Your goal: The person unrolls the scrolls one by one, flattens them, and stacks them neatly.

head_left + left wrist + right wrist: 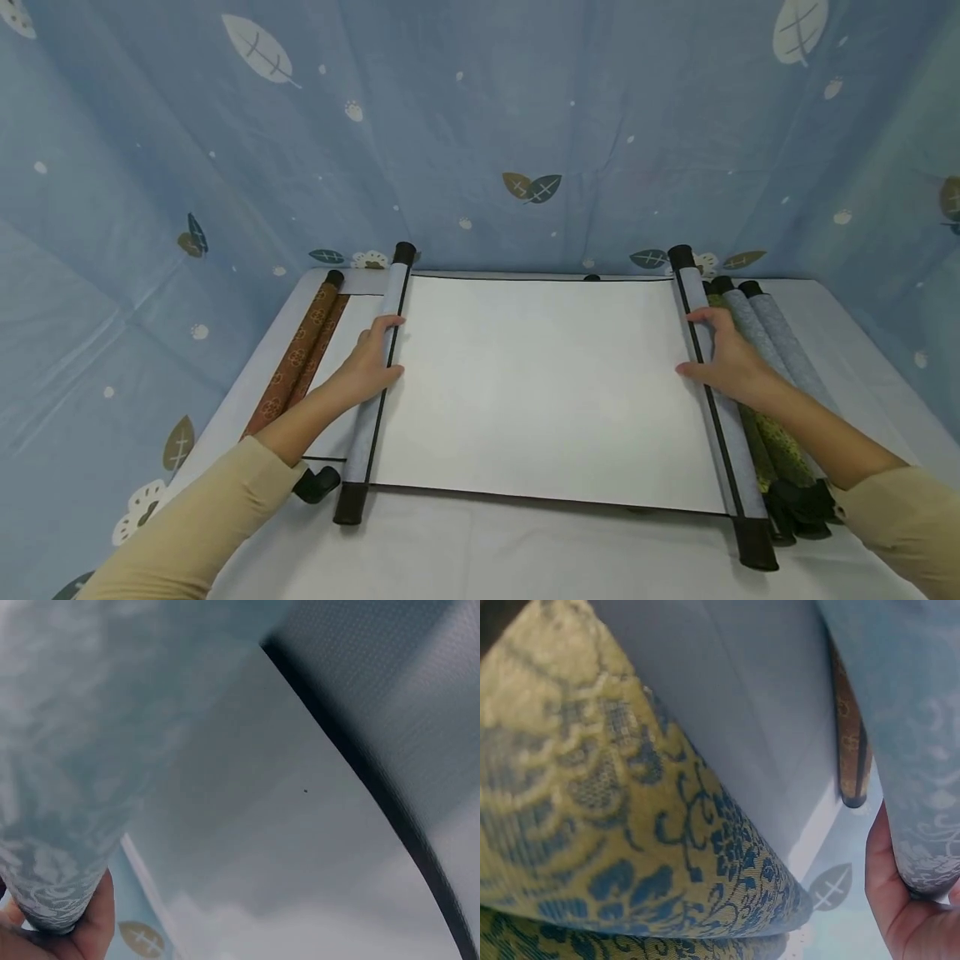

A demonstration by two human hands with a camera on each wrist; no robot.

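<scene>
1 open scroll point(543, 383) w/ white sheet, 2 grey rolled ends w/ black caps. 1 brown scroll point(300, 354) at left. At right approx. 3 closed scrolls: 1 green-gold point(780, 446), 2 grey point(772, 337). 2 hands: left hand point(369, 362), right hand point(726, 357). 1 table point(480, 550).

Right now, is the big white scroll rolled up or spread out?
Spread out. The white scroll lies flat on the table, its left hand and right hand each holding a rolled end far apart.
</scene>
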